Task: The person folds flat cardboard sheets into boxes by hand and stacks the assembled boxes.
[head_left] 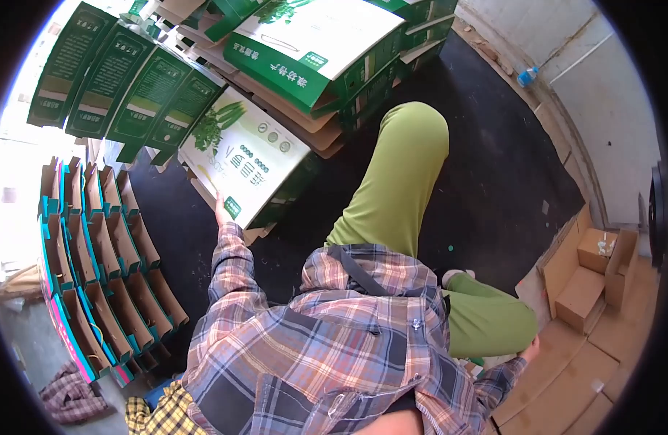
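My left hand (222,210) is at the lower left edge of a white and green printed carton (250,156), its fingers against the edge and partly hidden by it. The carton lies tilted beside a stack of similar cartons (319,36). At the lower right, my right hand (530,350) is beside my bent knee in green trousers; its fingers are too small and hidden to make out.
Green printed cartons (124,80) stand at the upper left. Rows of open brown boxes with teal edges (105,254) are at the left. Black sheeting (493,167) covers the floor. Brown boxes (580,290) lie at the right, and a blue bottle (527,77) is near the wall.
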`<state>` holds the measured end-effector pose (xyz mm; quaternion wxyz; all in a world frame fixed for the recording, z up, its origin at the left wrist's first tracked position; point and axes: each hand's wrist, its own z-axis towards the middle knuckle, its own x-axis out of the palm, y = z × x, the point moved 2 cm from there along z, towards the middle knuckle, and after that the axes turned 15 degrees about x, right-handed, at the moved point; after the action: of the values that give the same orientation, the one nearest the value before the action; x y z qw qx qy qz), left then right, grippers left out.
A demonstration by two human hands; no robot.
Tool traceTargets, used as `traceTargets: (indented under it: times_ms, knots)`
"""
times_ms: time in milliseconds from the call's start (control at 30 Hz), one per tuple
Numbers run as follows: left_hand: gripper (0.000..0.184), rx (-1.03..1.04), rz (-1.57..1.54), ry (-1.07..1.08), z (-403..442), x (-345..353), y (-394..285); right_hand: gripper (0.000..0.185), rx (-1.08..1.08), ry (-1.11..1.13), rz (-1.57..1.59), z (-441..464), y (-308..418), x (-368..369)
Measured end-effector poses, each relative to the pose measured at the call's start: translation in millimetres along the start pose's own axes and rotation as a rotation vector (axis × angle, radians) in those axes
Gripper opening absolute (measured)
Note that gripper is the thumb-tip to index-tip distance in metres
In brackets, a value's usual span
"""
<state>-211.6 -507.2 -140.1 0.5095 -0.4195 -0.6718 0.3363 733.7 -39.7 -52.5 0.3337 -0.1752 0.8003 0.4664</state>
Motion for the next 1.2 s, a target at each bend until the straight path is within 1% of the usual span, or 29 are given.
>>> traceTargets:
  times_ms: [67, 100, 167, 200, 233, 300, 433, 500, 533, 567, 633, 667, 700, 733, 767, 800, 833, 867, 900, 933, 967, 1033, 1100, 1133, 1167, 1200]
  knots:
    - [0.05, -0.001, -0.02, 0.02, 20.6, -11.4, 3.7, 0.036, 0.36, 0.045, -0.101, -27.0, -9.7, 3.0]
    - [0.05, 0.011, -0.052, 0.038, 22.0, -9.3, 5.1, 0.036, 0.372, 0.035, -0.108, -0.1, -73.6, 5.3]
    - [0.052, 0.011, -0.035, 0.032, 11.8, 9.5, -8.8, 0.044, -0.152, 0.078, -0.447, 35.3, -168.5, -6.9]
    - [0.052, 0.005, 0.0, 0.015, 13.8, 6.9, -9.2, 0.048, -0.229, 0.058, -0.309, 28.5, -184.1, 2.7]
    - [0.052, 0.002, 0.034, -0.001, 18.4, 3.1, -9.1, 0.048, -0.219, 0.053, -0.311, 21.8, -184.9, -2.1]
    - [0.052, 0.023, 0.056, -0.001, 19.3, 3.7, -12.0, 0.047, -0.019, 0.055, -0.275, 12.4, -192.4, -4.0]
    - [0.052, 0.013, 0.101, -0.044, 17.4, 3.7, -12.0, 0.045, 0.375, 0.057, -0.184, -33.9, -146.0, 51.8]
    - [0.052, 0.003, 0.105, -0.04, 18.1, 2.6, -7.3, 0.044, 0.574, 0.042, -0.122, -70.2, -126.8, 53.0]
    - [0.052, 0.005, 0.116, -0.054, 20.1, -0.9, -6.8, 0.044, 0.678, 0.028, -0.085, -81.2, -107.6, 70.7]
    - [0.053, 0.005, 0.127, -0.06, 24.0, -3.3, -6.6, 0.043, 0.785, 0.011, -0.04, -100.2, -105.8, 62.8]
    - [0.056, 0.026, 0.105, -0.02, 40.0, -18.9, 1.7, 0.04, 0.456, 0.247, -0.494, -116.5, -76.1, 77.4]
    - [0.058, -0.01, 0.121, -0.023, 41.7, -20.0, 0.8, 0.034, 0.071, 0.175, -0.393, -116.8, -76.9, 86.6]
    - [0.061, -0.046, 0.139, -0.024, 44.4, -21.4, 0.9, 0.028, 0.601, -0.04, -0.024, -118.6, -104.7, 87.5]
    - [0.064, -0.058, 0.159, -0.009, 46.5, -20.6, 1.2, 0.028, 0.635, -0.089, -0.002, -134.0, -101.5, 101.1]
    - [0.068, -0.065, 0.181, 0.004, 50.2, -21.4, 0.3, 0.025, 0.531, -0.081, 0.011, -135.7, -102.3, 111.6]
    - [0.07, -0.082, 0.258, 0.007, 52.8, -17.5, -6.1, 0.023, 0.425, -0.071, 0.018, -77.7, -231.9, 102.0]
    - [0.072, -0.093, 0.334, 0.009, 56.7, -17.7, -6.8, 0.023, 0.584, -0.007, 0.157, -110.2, -177.6, 108.6]
    - [0.074, -0.12, 0.406, -0.037, 60.4, -26.1, -5.3, 0.024, 0.764, -0.125, 0.123, -149.7, -105.6, 107.6]
    - [0.075, -0.142, 0.477, -0.081, 51.7, -16.6, -13.5, 0.028, 0.817, -0.083, 0.142, -157.7, -108.7, 109.5]
    - [0.071, -0.147, 0.697, -0.2, 48.3, -15.5, -19.8, 0.033, 0.852, -0.03, 0.142, -166.1, -114.3, 113.7]
    - [0.067, -0.134, 0.919, -0.322, 48.1, -12.4, -28.7, 0.034, 0.886, -0.018, 0.197, -177.9, -119.7, 114.9]
    - [0.055, 0.277, 1.554, -0.51, -2.8, 33.4, -65.3, 0.033, 0.972, 0.015, 0.233, -201.5, -126.8, 119.6]
    - [0.041, 0.555, 1.518, -0.453, 4.8, 50.8, -70.8, 0.034, 1.072, 0.082, 0.272, -212.8, -180.8, 128.5]
    - [0.039, 0.772, 1.467, -0.313, 16.3, 57.2, -75.5, 0.031, 1.096, 0.03, 0.257, -233.8, -159.2, 131.4]
    - [0.036, 0.981, 1.392, -0.166, 26.9, 71.6, -74.4, 0.029, 1.095, 0.066, 0.224, -247.7, -163.5, 135.9]
    - [0.031, 1.174, 1.327, 0.012, 21.9, 103.4, -78.2, 0.029, 1.126, 0.039, 0.252, -241.4, -235.5, 149.4]
